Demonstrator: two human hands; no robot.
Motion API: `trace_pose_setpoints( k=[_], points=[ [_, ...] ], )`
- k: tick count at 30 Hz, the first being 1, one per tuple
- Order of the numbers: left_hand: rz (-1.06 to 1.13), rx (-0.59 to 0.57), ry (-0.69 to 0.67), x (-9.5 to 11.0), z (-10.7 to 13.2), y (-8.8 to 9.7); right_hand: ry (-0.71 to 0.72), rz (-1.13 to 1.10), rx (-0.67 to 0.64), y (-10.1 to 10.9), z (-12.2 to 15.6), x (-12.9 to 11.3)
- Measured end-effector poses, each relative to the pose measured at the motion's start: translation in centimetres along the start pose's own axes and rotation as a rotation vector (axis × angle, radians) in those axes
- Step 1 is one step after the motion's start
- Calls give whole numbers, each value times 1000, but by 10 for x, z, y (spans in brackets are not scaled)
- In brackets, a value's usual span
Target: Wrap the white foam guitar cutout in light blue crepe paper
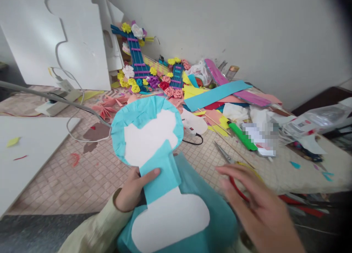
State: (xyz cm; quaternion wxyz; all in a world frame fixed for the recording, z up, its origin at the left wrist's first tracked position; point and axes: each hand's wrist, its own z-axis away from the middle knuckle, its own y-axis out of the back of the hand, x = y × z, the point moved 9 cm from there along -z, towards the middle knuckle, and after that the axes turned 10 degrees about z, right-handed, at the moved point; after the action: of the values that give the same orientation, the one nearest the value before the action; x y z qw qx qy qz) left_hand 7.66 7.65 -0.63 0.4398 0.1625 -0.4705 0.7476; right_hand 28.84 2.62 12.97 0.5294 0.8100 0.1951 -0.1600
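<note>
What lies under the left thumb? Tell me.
Blue paper, between the upper and lower white areas of the cutout in the left hand. Whatever that paper covers cannot be seen.

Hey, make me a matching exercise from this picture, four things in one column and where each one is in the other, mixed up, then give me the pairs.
Things
1. left hand
2. scissors
3. wide blue strip
4. power strip

Places
A. lying across a purple strip
B. gripping the blue-and-white cutout
C. on the left part of the table
D. beside the right hand

Pairs
1-B
2-D
3-A
4-C
</note>
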Motion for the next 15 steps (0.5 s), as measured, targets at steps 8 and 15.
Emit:
trace_pose_setpoints(
  k=[8,15],
  points=[
    [33,-17,88,-3,-6,0,-2,-171,-381,-55,-42,7],
    [-1,-1,66,-4,-6,-1,-127,-721,-824,-141,-48,-19]
  ],
)
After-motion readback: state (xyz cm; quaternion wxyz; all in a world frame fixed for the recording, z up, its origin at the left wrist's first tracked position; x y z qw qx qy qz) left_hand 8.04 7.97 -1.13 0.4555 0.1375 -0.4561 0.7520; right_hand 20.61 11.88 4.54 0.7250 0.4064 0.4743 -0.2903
